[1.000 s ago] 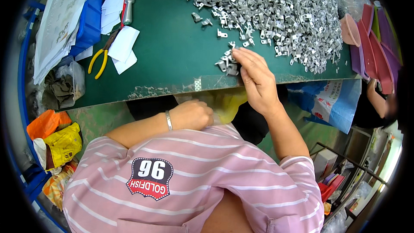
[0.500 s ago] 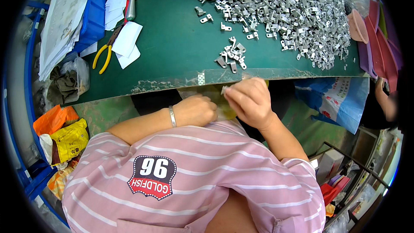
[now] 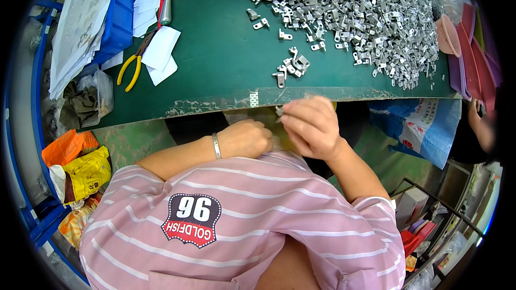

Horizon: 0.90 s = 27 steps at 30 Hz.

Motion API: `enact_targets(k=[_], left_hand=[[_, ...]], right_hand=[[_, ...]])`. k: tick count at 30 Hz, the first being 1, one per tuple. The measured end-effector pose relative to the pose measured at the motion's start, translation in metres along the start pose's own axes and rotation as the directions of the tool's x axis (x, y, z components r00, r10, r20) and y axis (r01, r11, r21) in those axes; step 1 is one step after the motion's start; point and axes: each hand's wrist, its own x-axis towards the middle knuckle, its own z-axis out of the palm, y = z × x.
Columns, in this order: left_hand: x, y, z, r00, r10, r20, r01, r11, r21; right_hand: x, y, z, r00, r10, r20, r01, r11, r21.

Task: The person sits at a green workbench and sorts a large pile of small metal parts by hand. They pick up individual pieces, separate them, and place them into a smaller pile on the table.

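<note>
My right hand (image 3: 313, 129) is just off the table's front edge, its thumb and fingers pinching a small silvery metal bracket (image 3: 279, 111). Close to my lap, my left hand (image 3: 246, 138) is curled closed; whatever its fingers hold is hidden. Something yellowish and see-through, perhaps a bag, shows between and beyond my hands. On the table just past the right hand lies a small cluster of bent metal brackets (image 3: 293, 65), each with a hole. A large heap of the same brackets (image 3: 365, 16) spreads behind it.
Yellow-handled pliers (image 3: 129, 72), white paper slips (image 3: 161, 48) and a blue bin (image 3: 119, 21) lie at the left of the green table (image 3: 209, 53). Pink and purple trays (image 3: 467, 48) stand at the right edge. A blue-and-white sack (image 3: 424, 126) hangs below; another person's arm (image 3: 482, 126) shows beside it.
The small cluster near the table edge holds fewer brackets now. My right hand stays near the same spot, slightly blurred, with a bracket in its fingertips. My left hand has hardly moved.
</note>
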Motion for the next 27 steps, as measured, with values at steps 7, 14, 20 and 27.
enact_targets(k=[7,14,20,27], left_hand=[[-0.002,0.000,-0.002,1.000,-0.004,-0.003,0.004,1.000,-0.013],[0.000,-0.002,0.001,1.000,0.007,-0.007,-0.007,1.000,-0.021],[-0.001,-0.001,0.000,0.999,0.013,-0.030,-0.013,1.000,-0.018],[0.000,-0.003,0.002,0.999,0.026,-0.038,-0.028,0.999,-0.037]], right_hand=[[0.036,0.017,0.004,0.980,0.153,-0.126,-0.171,0.973,-0.152],[0.030,-0.006,-0.002,0.960,0.260,-0.107,-0.246,0.961,0.124],[0.046,-0.001,0.009,0.986,0.157,0.052,-0.157,0.988,-0.002],[0.045,0.006,0.001,0.992,0.122,-0.020,-0.118,0.981,0.153]])
